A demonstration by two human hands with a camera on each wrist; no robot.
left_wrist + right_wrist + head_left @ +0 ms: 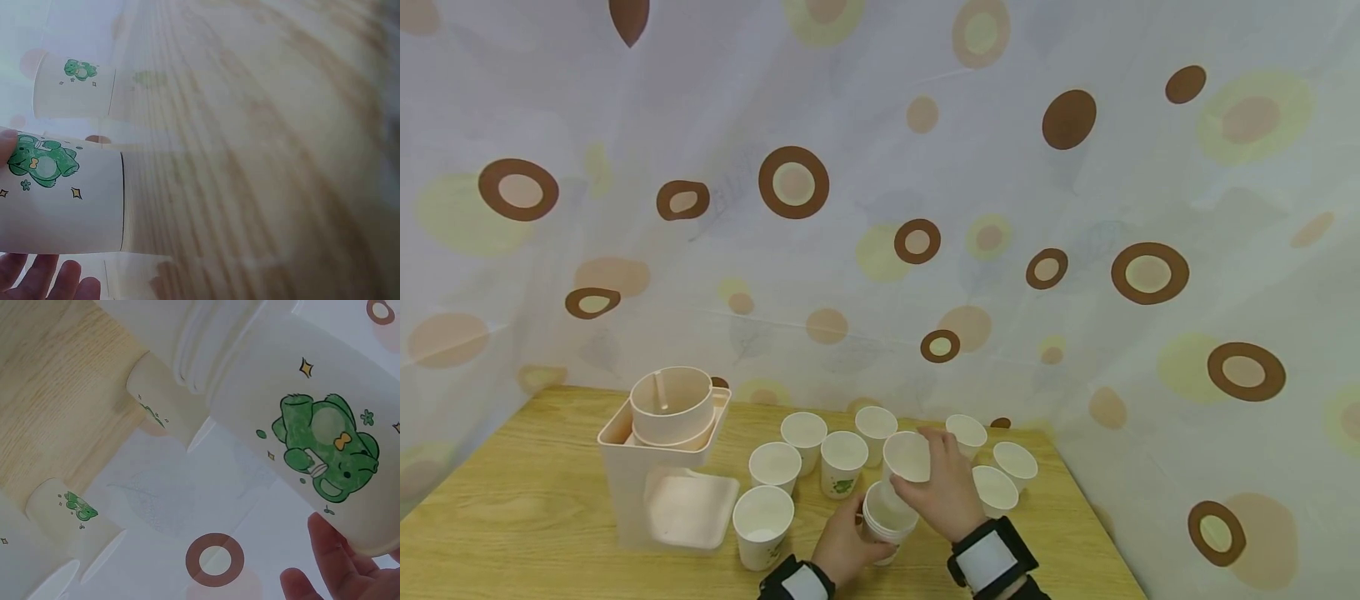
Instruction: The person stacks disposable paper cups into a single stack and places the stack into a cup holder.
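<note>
In the head view my left hand (844,546) grips a stack of nested white paper cups (891,533) low over the table. Another paper cup (904,458) is held by my right hand (947,492), its lower end down in the mouth of the stack. Seen from the right wrist, this cup (325,437) carries a green bear print, with the stacked rims (209,344) close against it. My left fingers (47,275) curl round the printed cup stack (69,206) in the left wrist view.
Several white paper cups stand upright left of the hands, one (763,529) nearest the front. More cups (1015,462) stand to the right. A pale plastic bin (625,483) with a round beige container (672,408) on top is at left. Patterned cloth (865,350) hangs behind the wooden table (512,500).
</note>
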